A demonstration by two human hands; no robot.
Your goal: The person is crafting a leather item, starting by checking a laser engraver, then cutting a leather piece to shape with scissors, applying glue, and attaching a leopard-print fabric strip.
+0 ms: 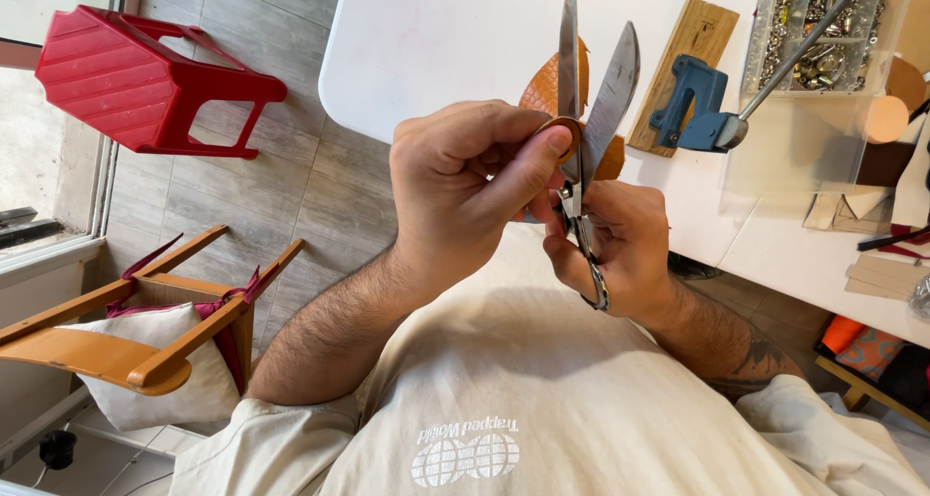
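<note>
Scissors (591,118) stick up in front of the person's chest, over the edge of the white table (436,41), with the two long blades spread open. The right hand (620,249) is curled tight around the handles. The left hand (465,181) pinches a small round brown leather piece (567,128) between thumb and fingers, right next to the blades. A bigger leather piece (547,84) lies on the table behind. A red stool (136,79) lies tipped on the floor, and a wooden chair (145,322) stands near it. A blue tool (693,104) rests on a wood block (702,26).
</note>
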